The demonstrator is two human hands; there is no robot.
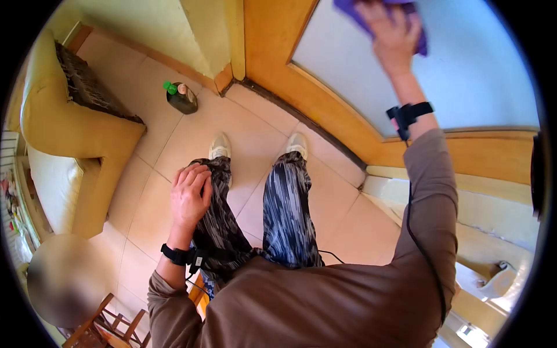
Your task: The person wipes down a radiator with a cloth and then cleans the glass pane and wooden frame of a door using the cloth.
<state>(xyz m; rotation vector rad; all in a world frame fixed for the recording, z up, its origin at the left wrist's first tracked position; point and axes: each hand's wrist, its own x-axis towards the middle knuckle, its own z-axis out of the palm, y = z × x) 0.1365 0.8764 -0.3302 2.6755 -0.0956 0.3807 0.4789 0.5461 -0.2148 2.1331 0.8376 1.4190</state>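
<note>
My right hand [394, 35] is stretched up to the frosted glass panel [464, 75] of a wooden door. Under its spread fingers a purple cloth [422, 43] is pressed against the glass; the cloth's top runs out of view. Near my left knee rests my left hand [191, 188], back upward, its fingers stretched out over the patterned trousers [284, 203] with nothing visible in them. Both wrists wear black straps, and a cable runs along the right sleeve.
A dark bottle with a green cap [183, 98] stands on the tiled floor beside the wall. To the left is a yellow sofa [81, 122]. A wooden chair [107, 325] shows at lower left, near a blurred round patch. A pale ledge [487, 226] lies at right.
</note>
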